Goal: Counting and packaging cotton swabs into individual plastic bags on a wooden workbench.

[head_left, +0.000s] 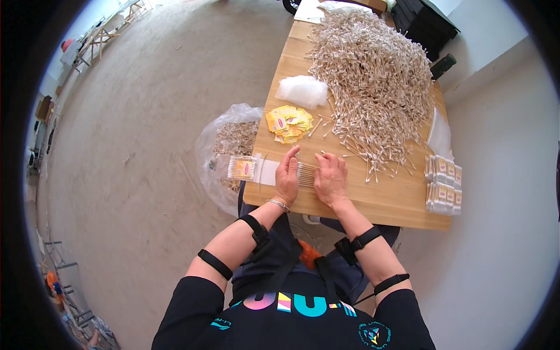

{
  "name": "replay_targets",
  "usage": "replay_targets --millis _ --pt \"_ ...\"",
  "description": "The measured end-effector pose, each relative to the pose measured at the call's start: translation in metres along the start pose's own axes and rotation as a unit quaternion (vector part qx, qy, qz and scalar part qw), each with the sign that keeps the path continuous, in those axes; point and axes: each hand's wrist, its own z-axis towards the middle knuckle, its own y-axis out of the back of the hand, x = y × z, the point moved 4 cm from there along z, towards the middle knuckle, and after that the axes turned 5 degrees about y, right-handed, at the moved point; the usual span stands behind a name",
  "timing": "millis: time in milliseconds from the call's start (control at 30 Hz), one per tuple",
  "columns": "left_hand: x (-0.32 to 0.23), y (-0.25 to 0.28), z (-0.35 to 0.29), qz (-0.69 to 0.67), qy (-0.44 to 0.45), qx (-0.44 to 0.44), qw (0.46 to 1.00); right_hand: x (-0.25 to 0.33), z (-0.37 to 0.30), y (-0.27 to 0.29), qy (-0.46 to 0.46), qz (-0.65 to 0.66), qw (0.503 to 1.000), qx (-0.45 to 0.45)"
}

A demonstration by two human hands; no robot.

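Observation:
A flat row of cotton swabs (306, 175) lies on the wooden table between my two hands. My left hand (286, 177) stands on edge at the row's left end, its fingers stretched out and together. At the right end, my right hand (331, 178) has its fingers bent and closed against the swabs; its fingertips are partly hidden. Left of my left hand is a white strip (268, 172). Beyond it, a clear pack of swabs with a yellow label (242, 168) sits at the table's left edge.
A large heap of loose swabs (373, 76) covers the far table. Yellow cards (289, 123) and clear plastic bags (302, 91) lie at the left. Filled packs (443, 185) are stacked at the right edge near the wall. A plastic sack of swabs (233, 140) stands left of the table.

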Motion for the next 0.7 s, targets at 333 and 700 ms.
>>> replay_targets --millis 333,700 --pt "-0.005 0.0 -0.001 -0.001 0.02 0.031 0.999 -0.014 -0.013 -0.022 -0.101 0.322 0.936 -0.1" --pt "-0.005 -0.001 -0.001 0.02 0.02 0.033 0.999 -0.014 -0.008 -0.024 -0.075 0.308 0.944 -0.085"
